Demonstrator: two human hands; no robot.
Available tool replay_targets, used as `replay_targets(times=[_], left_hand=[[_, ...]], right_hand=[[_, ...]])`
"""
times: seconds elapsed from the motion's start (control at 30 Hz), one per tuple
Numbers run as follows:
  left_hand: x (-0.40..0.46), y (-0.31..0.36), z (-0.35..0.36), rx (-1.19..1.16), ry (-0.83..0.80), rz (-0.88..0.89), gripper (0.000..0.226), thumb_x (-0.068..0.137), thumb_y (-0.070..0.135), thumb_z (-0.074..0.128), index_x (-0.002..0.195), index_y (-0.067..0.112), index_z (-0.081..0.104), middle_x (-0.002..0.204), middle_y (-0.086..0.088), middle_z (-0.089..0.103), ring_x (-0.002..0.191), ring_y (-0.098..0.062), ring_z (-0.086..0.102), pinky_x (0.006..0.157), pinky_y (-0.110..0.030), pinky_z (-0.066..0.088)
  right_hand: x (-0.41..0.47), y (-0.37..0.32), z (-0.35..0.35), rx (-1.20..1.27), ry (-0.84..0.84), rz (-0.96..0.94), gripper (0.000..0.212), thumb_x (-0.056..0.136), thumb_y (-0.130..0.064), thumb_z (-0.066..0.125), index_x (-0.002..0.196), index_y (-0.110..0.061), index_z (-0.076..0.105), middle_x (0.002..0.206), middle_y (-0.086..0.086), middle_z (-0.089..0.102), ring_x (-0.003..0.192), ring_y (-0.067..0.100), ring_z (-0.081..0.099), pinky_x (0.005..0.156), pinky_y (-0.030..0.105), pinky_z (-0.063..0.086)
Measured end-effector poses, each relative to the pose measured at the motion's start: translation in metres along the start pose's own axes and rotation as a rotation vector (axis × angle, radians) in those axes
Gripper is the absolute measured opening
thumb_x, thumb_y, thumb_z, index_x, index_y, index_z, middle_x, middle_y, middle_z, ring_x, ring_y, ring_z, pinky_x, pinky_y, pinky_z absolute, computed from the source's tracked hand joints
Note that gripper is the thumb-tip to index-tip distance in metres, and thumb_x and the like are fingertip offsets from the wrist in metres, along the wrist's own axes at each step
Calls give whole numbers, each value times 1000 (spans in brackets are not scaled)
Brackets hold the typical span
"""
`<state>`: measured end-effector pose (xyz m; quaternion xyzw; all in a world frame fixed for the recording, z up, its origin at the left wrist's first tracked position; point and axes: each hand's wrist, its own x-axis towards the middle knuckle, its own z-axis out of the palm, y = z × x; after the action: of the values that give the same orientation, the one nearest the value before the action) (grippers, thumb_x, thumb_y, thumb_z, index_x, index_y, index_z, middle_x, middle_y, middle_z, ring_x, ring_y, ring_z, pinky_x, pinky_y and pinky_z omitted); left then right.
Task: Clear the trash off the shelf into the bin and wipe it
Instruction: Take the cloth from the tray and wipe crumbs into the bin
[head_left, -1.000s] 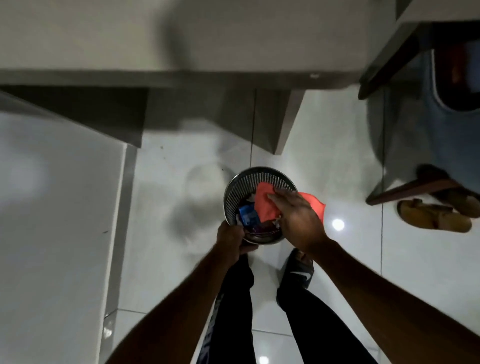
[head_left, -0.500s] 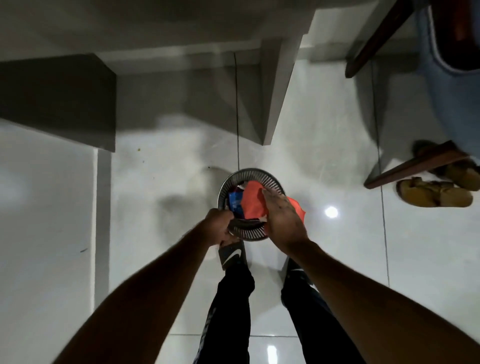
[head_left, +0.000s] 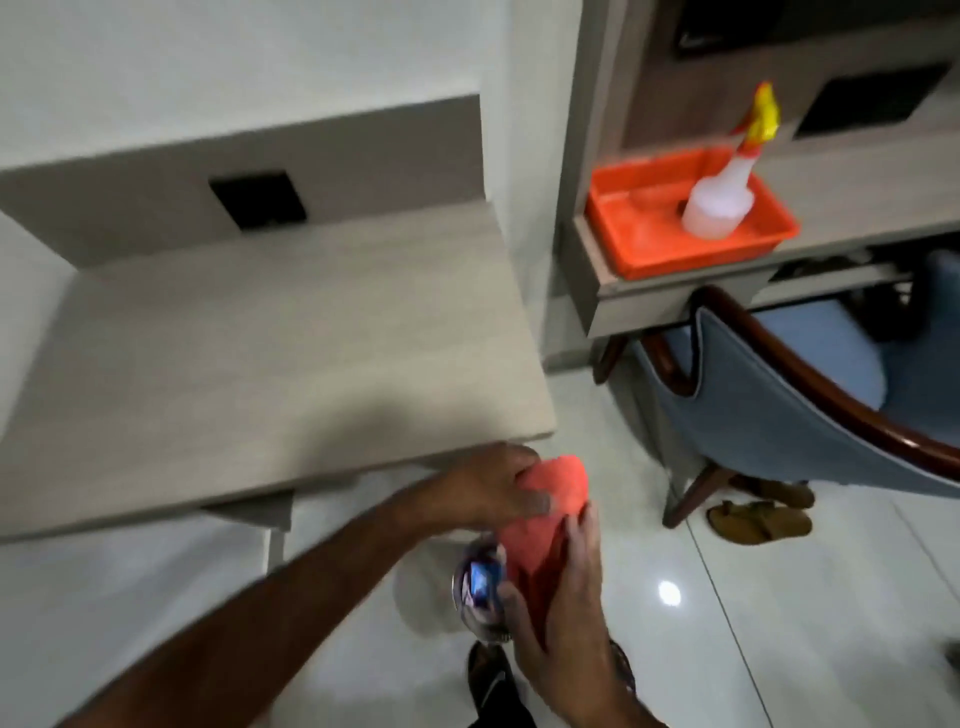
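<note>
up front we see the shelf, a broad pale wood-grain slab, flat and bare, its square front corner ending just above our hands. right of it a strip of glossy white floor lies open between the shelf edge and the blue chair with its curved dark wooden rail. behind the chair a second surface carries an orange plastic tray, and a translucent spray bottle with a yellow nozzle stands in it. tan sandals sit by the chair leg. our left hand and right hand both pinch the soft red cloth, each grip clamped on it, just below the shelf's front edge. under the cloth, the bin is mostly hidden and blurred; only a shiny bit of rim with something blue inside shows.
</note>
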<state>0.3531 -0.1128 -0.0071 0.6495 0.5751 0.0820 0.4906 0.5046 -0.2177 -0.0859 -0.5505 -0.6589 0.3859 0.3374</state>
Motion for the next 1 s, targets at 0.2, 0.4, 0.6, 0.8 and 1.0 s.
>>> replay_targets(times=[0.2,0.4,0.6,0.8,1.0], left_hand=[[-22,134,-121,281,-210,222,15,98,23,59,84,29,55,77,15,57,64,5,53,58,-7,45],[33,221,-193,340,-187,299,2,100,15,57,101,13,58,89,2,60,82,-9,58,73,-33,53],[188,247,-240,598,117,355,21,96,11,57,116,16,61,111,-4,68,104,-22,64,91,-39,53],[365,205,-228,725,247,275,37,89,13,57,126,20,56,125,-11,66,117,-31,61,98,-46,53],[461,143,-219,630,311,182,61,89,1,56,148,11,42,141,-16,53,130,-29,52,106,-31,44]], right_hand=[[83,-69,-76,360,74,-68,131,55,-67,81,152,-23,6,158,-4,24,146,6,25,115,20,28],[194,-94,-140,685,-160,-42,55,63,-32,84,114,-20,66,109,1,75,100,15,70,82,30,56],[304,-42,-172,775,119,164,39,71,-18,81,107,-15,67,106,16,75,88,22,72,74,37,60],[431,27,-188,429,275,307,56,74,-3,78,119,-10,45,112,19,65,100,38,65,87,57,54],[511,72,-163,113,120,324,62,82,-12,68,131,-20,31,110,3,61,97,26,63,81,33,48]])
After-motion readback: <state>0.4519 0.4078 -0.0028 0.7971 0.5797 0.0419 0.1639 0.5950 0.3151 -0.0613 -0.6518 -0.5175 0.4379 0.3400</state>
